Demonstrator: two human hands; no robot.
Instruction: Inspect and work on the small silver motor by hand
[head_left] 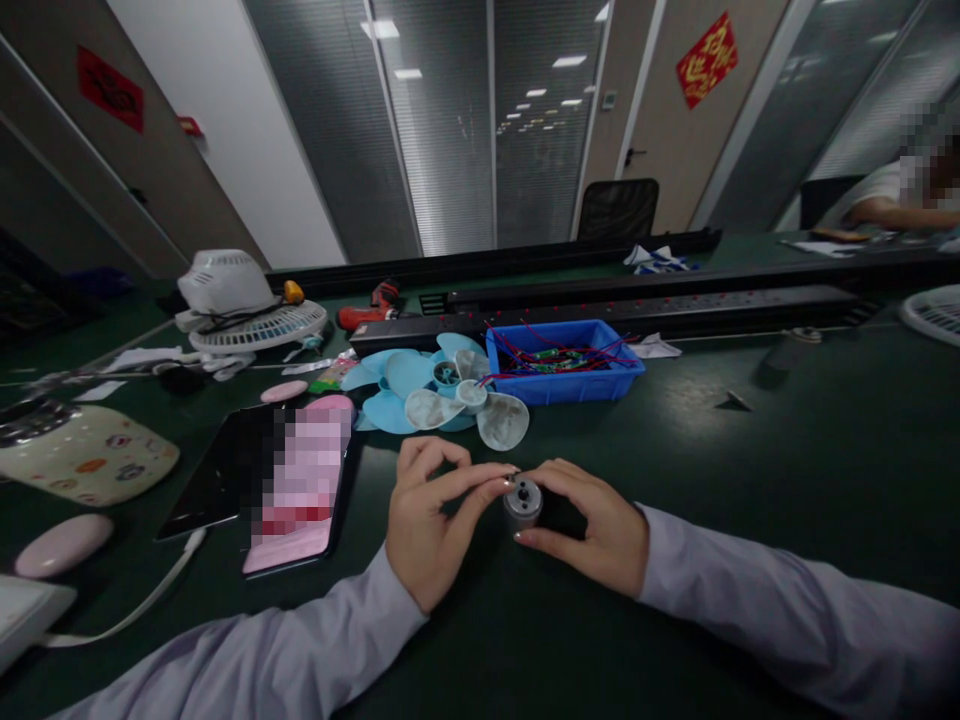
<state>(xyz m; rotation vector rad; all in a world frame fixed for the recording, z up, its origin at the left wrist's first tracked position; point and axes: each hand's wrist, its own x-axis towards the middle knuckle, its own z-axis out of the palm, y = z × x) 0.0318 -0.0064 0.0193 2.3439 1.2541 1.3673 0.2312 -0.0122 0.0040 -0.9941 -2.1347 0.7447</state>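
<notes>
Two hands meet over a small grey motor (522,502) on the dark green table (787,470); the right hand (592,520) pinches it between thumb and fingers; the left hand (435,515) touches its top with a fingertip; fan blades (420,395) and a blue bin (564,362) lie just behind.

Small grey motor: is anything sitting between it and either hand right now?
Nothing visible does. The right hand already cups the small grey motor from its side, and the left hand's fingertips reach its top edge. The fan blades and phone lie apart on the table.
</notes>
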